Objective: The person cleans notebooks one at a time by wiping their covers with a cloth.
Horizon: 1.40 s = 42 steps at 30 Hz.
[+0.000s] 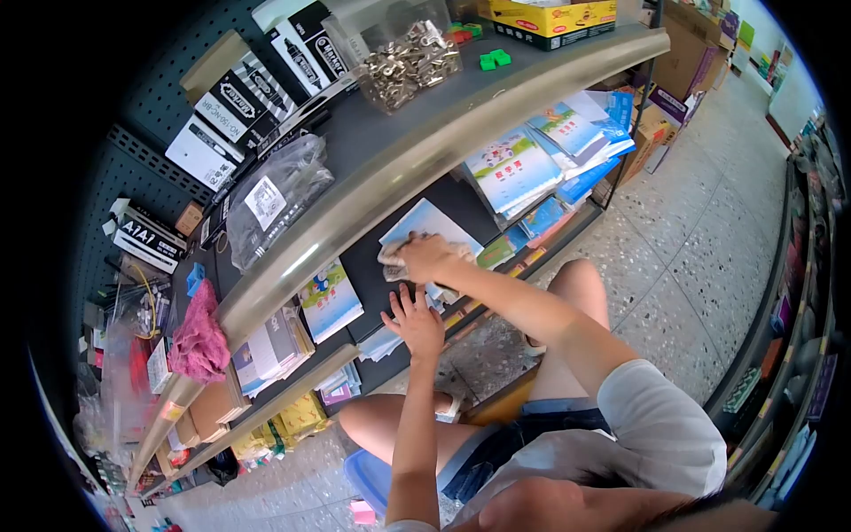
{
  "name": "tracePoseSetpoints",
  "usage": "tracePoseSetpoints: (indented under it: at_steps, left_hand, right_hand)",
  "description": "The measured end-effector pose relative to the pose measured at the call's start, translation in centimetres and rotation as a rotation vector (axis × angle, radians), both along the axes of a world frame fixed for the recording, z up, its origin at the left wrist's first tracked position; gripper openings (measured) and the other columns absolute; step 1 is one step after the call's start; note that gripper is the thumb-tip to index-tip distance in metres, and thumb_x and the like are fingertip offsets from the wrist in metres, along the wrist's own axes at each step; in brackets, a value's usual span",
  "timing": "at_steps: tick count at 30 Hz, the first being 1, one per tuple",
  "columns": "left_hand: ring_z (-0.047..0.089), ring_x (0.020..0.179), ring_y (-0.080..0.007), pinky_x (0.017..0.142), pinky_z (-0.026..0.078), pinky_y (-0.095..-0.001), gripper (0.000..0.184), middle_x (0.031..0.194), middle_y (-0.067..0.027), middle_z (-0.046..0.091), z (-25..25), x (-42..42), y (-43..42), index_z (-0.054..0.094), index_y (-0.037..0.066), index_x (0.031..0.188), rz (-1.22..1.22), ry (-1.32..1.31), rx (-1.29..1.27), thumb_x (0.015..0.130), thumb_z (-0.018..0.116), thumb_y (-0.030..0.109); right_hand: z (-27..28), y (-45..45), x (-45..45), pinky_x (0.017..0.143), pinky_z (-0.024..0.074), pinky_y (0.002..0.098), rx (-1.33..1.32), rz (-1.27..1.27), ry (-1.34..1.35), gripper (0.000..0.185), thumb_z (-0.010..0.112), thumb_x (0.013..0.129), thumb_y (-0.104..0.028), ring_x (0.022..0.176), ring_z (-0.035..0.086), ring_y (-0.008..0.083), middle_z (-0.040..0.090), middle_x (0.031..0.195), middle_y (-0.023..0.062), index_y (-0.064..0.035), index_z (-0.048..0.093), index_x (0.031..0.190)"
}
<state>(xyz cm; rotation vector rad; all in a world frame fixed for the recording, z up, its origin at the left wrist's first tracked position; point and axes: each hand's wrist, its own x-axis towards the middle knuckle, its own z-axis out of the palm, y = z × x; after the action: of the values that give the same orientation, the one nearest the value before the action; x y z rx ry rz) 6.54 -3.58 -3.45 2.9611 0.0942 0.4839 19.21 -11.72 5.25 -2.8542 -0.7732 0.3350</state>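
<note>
My right hand (431, 258) is closed on a greyish-beige cloth (392, 257), pressing it onto a pale blue-and-white booklet (427, 216) on the dark lower shelf. Just nearer to me, my left hand (415, 321) lies with its fingers spread at the near side of the booklet. It seems to steady against the shelf surface, though its exact contact is unclear. Left of it rests another booklet (330, 301) with a colourful cover. To the right, a stack of illustrated booklets (514, 173) fills the same shelf.
The upper shelf's edge (355, 217) juts out above my hands. On it are a clear tub of metal clips (412, 66), marker boxes (235, 102) and a plastic bag (279, 195). A pink cloth (199, 337) hangs over the edge at left. Cardboard boxes (687, 53) stand far right.
</note>
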Motion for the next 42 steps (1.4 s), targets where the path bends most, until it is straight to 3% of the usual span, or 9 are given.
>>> tracePoseSetpoints:
  at_steps: [7,12,18,25,28,33,34,40,42]
  left_hand:
    - [0.035,0.131,-0.0344,0.105,0.018,-0.0637,0.065,0.138,-0.0115,0.043,0.4,0.0,0.1,0.044,0.020,0.136,0.011,0.030,0.004,0.075,0.064,0.016]
    - [0.041,0.126,-0.0367,0.106,0.017,-0.0634,0.058,0.132,-0.0136,0.049,1.4,0.3,-0.1,0.053,0.016,0.129,0.004,0.010,-0.012,0.077,0.069,0.036]
    - [0.055,0.113,-0.0404,0.108,0.015,-0.0643,0.039,0.112,-0.0170,0.063,-0.5,2.2,-0.7,0.063,0.008,0.113,0.045,-0.075,0.253,0.083,0.063,0.033]
    - [0.056,0.111,-0.0358,0.108,0.017,-0.0643,0.027,0.107,-0.0124,0.065,0.6,0.4,2.8,0.066,0.009,0.104,-0.025,-0.143,0.282,0.083,0.061,0.025]
    - [0.053,0.116,-0.0318,0.107,0.018,-0.0634,0.032,0.109,-0.0093,0.064,0.4,-1.9,5.0,0.065,0.011,0.108,0.006,-0.111,0.245,0.080,0.065,0.025]
    - [0.047,0.123,-0.0325,0.107,0.017,-0.0640,0.044,0.119,-0.0126,0.059,0.2,-4.4,6.9,0.058,0.010,0.121,0.102,-0.025,0.263,0.077,0.063,0.013]
    - [0.044,0.126,-0.0339,0.109,0.018,-0.0606,0.052,0.122,-0.0161,0.057,1.0,-4.9,6.4,0.054,0.004,0.124,0.120,-0.023,0.184,0.073,0.061,0.008]
    - [0.052,0.112,-0.0362,0.101,0.038,-0.0479,0.044,0.120,-0.0190,0.056,2.0,-1.1,2.3,0.057,-0.008,0.112,0.037,-0.041,-0.159,0.074,0.064,0.014]
    - [0.056,0.101,-0.0356,0.093,0.044,-0.0468,0.042,0.111,-0.0186,0.057,3.6,1.4,0.0,0.060,-0.007,0.105,0.094,0.208,-0.276,0.079,0.066,0.025]
  right_hand:
    - [-3.1,-2.6,8.4,0.090,0.0473,0.0435,-0.028,-0.249,-0.044,0.046,0.056,0.085,-0.030,0.115,0.057,0.0307,0.052,0.129,0.0165,-0.0092,0.057,0.126]
    - [-3.3,-4.7,11.2,0.096,0.0462,0.0421,0.103,-0.392,0.026,0.048,0.051,0.088,-0.033,0.119,0.054,0.0332,0.049,0.131,0.0214,-0.0133,0.050,0.132]
    - [-2.3,-5.2,11.1,0.099,0.0447,0.0393,0.110,-0.355,0.111,0.055,0.051,0.086,-0.036,0.120,0.054,0.0327,0.049,0.136,0.0217,-0.0137,0.046,0.136]
    - [-4.0,-5.7,12.3,0.100,0.0439,0.0396,0.089,-0.254,0.064,0.053,0.048,0.086,-0.032,0.122,0.052,0.0345,0.044,0.139,0.0237,-0.0062,0.049,0.132]
    - [-5.2,-5.5,12.5,0.097,0.0457,0.0414,0.022,-0.266,0.002,0.048,0.047,0.084,-0.024,0.121,0.053,0.0343,0.044,0.139,0.0238,-0.0041,0.051,0.128]
    - [-4.7,-6.0,8.7,0.088,0.0503,0.0437,0.010,-0.193,-0.048,0.044,0.052,0.084,-0.028,0.107,0.060,0.0354,0.052,0.127,0.0202,-0.0180,0.055,0.126]
    - [-2.8,-6.0,6.5,0.087,0.0508,0.0440,0.016,-0.189,-0.046,0.043,0.054,0.083,-0.029,0.105,0.061,0.0352,0.053,0.125,0.0196,-0.0174,0.055,0.125]
    - [-2.6,-6.7,1.9,0.082,0.0535,0.0451,0.061,-0.229,-0.154,0.046,0.061,0.076,-0.020,0.096,0.064,0.0381,0.055,0.120,0.0234,-0.0126,0.059,0.121]
    - [-2.9,-6.7,2.6,0.082,0.0535,0.0460,0.057,-0.228,-0.135,0.050,0.061,0.076,-0.020,0.094,0.064,0.0401,0.054,0.121,0.0237,-0.0155,0.056,0.125]
